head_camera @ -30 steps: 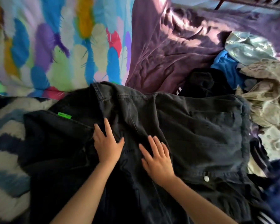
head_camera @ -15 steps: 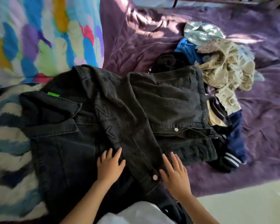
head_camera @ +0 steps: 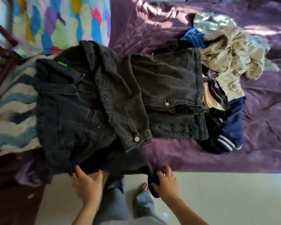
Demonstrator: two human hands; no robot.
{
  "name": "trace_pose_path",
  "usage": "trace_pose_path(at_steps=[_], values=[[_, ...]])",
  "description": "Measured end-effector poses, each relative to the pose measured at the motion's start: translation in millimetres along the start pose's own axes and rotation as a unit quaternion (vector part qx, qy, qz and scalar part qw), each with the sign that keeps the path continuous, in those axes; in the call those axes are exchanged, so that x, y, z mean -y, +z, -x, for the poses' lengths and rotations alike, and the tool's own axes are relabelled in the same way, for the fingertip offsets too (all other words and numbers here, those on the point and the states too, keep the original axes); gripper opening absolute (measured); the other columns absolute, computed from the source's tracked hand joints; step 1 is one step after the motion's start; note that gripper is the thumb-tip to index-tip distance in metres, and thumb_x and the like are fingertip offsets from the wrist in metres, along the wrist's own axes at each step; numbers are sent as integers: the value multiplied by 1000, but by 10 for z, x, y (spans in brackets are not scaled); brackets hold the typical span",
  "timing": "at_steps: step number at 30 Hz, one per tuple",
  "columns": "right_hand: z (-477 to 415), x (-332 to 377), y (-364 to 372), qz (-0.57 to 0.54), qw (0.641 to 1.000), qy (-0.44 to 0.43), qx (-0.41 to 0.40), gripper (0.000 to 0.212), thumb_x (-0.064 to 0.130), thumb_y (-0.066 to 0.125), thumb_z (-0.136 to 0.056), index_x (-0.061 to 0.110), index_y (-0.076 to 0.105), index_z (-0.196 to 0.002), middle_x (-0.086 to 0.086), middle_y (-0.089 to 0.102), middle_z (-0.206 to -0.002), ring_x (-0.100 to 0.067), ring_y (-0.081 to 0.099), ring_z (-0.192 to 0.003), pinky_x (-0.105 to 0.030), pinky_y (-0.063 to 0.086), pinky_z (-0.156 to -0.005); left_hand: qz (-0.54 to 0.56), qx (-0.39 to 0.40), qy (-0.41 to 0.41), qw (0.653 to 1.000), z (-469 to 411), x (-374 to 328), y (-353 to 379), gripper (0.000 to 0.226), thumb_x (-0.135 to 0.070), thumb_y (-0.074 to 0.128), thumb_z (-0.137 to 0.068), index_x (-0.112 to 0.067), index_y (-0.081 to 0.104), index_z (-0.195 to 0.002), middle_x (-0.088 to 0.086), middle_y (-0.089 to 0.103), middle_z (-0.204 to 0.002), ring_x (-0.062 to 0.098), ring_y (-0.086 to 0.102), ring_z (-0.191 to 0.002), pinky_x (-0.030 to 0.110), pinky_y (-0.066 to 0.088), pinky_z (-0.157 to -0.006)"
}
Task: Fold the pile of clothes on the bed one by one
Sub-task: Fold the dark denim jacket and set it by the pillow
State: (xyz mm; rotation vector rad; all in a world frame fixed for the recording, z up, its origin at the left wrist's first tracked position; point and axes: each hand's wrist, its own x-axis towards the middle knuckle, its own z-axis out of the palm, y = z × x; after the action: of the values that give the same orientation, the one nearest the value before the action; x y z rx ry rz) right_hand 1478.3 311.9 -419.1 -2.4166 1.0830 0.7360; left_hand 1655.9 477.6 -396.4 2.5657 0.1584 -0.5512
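Observation:
A black denim jacket (head_camera: pixel 91 101) lies spread across the bed, one sleeve (head_camera: pixel 125 114) folded over its front. Its lower hem hangs over the bed's near edge. My left hand (head_camera: pixel 86 184) grips that hem at the left, fingers tucked under the cloth. My right hand (head_camera: pixel 166 182) grips the hem's right corner, which bunches dark in its fingers. Behind the jacket lies the pile: a beige patterned garment (head_camera: pixel 230 57), a pale silvery one (head_camera: pixel 212 23), a blue one (head_camera: pixel 193 38) and a navy piece with white-striped cuffs (head_camera: pixel 230 127).
A purple bedspread (head_camera: pixel 258 143) covers the bed. A feather-print blanket (head_camera: pixel 58 25) lies at the back left, a blue and white wavy blanket (head_camera: pixel 13 98) under the jacket's left side. Pale tiled floor (head_camera: pixel 225 200) and my jeans-clad legs (head_camera: pixel 117 205) are below.
Both hands slid from the jacket's middle down to its lower hem and took hold of it. The view pulled back, showing the bed's edge and the floor.

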Motion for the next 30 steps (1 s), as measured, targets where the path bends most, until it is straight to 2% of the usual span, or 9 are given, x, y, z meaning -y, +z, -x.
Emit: trace_pose_path(at_steps=[3,7,13,18,20,23,26,28,30], values=[[2,6,-8,-90,996,23,14,17,24,51,-90,15,60,-102,-9,49,-123,-27,46,-114,-29,37,-81,169,-37,-124,977,-25,1,21,86,-17,69,-83,-1,14,-147,27,25,-148,41,28,-135,49,28,-110],[199,-42,-195,-236,971,22,42,31,16,46,-91,26,30,-66,-2,50,-82,-19,45,-81,-28,30,-66,428,-74,-256,863,-191,-155,-28,79,-15,64,-87,-14,15,-148,13,29,-148,33,38,-131,46,37,-106],[823,-32,-1131,-510,830,-59,218,14,8,46,-74,13,57,-67,2,53,-63,-11,49,-61,-17,38,-55,476,-60,-328,814,-388,-128,-343,69,-9,65,-85,-7,28,-143,15,39,-143,33,46,-124,44,42,-99],[869,230,-2009,-600,739,-229,202,27,14,55,-83,28,78,-80,2,74,-81,-5,69,-78,-16,51,-73,564,-25,-332,756,-458,8,-788,18,2,50,-83,-1,43,-67,16,44,-73,26,49,-68,25,44,-46],[823,405,-2262,-638,695,-298,148,32,28,58,-80,15,73,-106,-17,70,-104,-14,64,-103,-22,45,-94,589,18,-297,751,-467,-66,-1060,23,4,52,-82,-9,42,-65,10,45,-63,22,51,-59,23,41,-52],[600,524,-2587,-776,532,-332,69,49,26,27,-100,-1,42,-137,-22,40,-143,-27,38,-134,-37,21,-115,560,-25,-204,803,-393,-278,-1407,25,2,54,-86,-7,46,-64,1,43,-29,8,44,-25,12,32,-30],[194,746,-3060,-867,460,-185,55,34,26,51,-76,11,73,-96,-10,73,-97,-23,71,-87,-39,58,-75,556,-34,-97,825,-470,-755,-1619,11,-4,46,-94,-8,54,-99,1,61,-49,6,55,-40,16,45,-41],[-133,869,-3393,-875,465,-130,-27,36,35,41,-86,18,60,-111,-8,70,-100,-25,69,-90,-40,56,-77,523,-8,-6,852,-579,-1072,-1687,33,-7,49,-94,-11,48,-126,10,66,-99,15,62,-80,24,49,-69],[-474,1007,-3509,-830,549,-86,-45,54,49,24,-97,18,33,-140,-11,52,-133,-29,53,-120,-44,40,-97,417,35,67,906,-779,-1254,-1628,48,-11,55,-92,-13,41,-138,11,48,-136,23,49,-119,32,40,-92]])
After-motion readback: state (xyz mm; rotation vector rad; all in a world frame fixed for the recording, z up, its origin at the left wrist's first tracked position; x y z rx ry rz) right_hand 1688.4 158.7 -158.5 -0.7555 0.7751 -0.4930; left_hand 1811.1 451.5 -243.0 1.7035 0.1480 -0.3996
